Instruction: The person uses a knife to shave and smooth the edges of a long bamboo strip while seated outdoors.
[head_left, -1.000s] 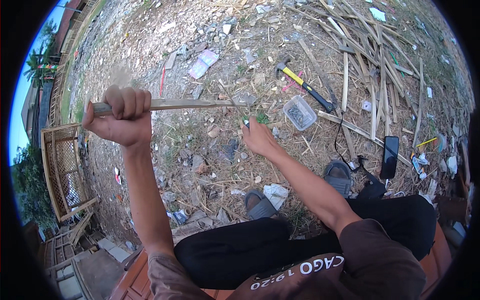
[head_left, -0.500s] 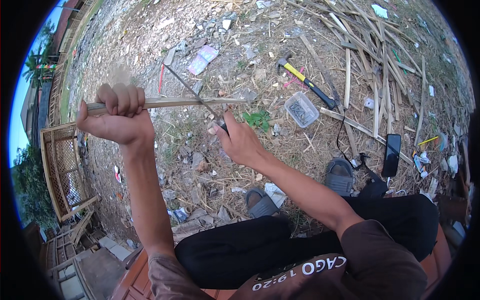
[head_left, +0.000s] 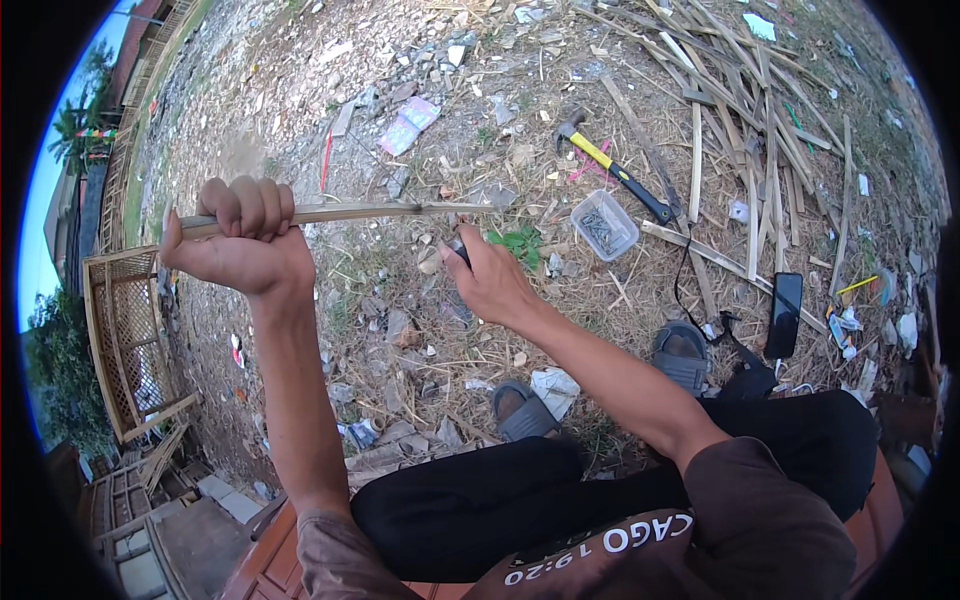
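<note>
My left hand [head_left: 240, 240] is closed in a fist round one end of a long bamboo strip [head_left: 355, 212], raised at the left. The strip runs level to the right, its far end tapering just above my other hand. Below that end, my right hand [head_left: 497, 280] grips the dark handle of a knife [head_left: 459, 250]. Its blade is hard to make out now; a half second ago it showed long and thin across the strip. I cannot tell whether blade and strip touch.
On the littered ground to the right lie a yellow-and-black hammer [head_left: 615, 165], a clear tub of nails [head_left: 605, 226] and a black phone [head_left: 784, 315]. A heap of wooden strips [head_left: 765, 130] spreads at the far right. A lattice panel [head_left: 125, 340] stands at left.
My right hand has shifted slightly right and down, and the knife blade has left its clear slanting place across the strip. My left hand has barely moved, still holding the bamboo strip.
</note>
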